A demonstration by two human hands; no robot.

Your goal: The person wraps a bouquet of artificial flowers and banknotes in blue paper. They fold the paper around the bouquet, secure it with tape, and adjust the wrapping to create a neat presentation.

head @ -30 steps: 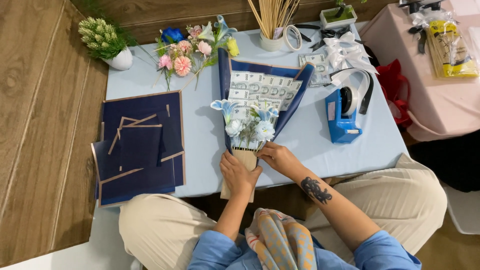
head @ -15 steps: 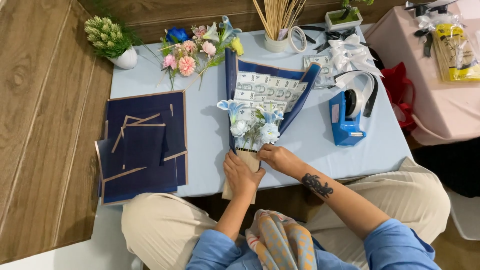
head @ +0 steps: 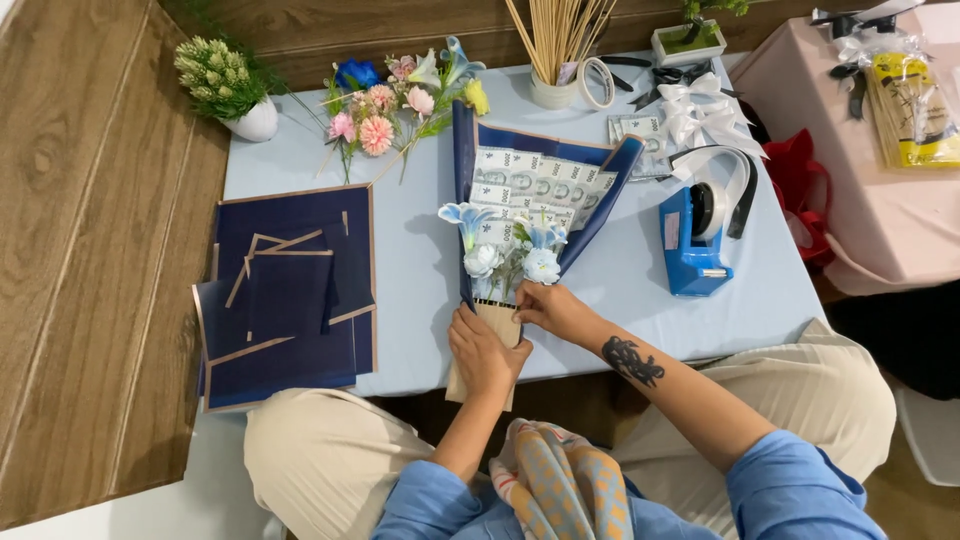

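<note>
A bouquet lies on the light blue table, its stem end toward me. Folded banknotes fan out inside dark navy wrapping paper, with blue and white artificial flowers in front. My left hand grips the tan wooden handle at the bouquet's base. My right hand pinches the stems just under the flowers, beside the right fold of the wrapping.
A stack of navy sheets with gold edges lies left. Loose pink, blue and yellow flowers sit at the back, by a cup of sticks and a tape roll. A blue tape dispenser stands right, white ribbon bows behind it.
The view has shifted slightly. Both hands stay on the bouquet's base; my right hand has edged a little closer under the flowers.
</note>
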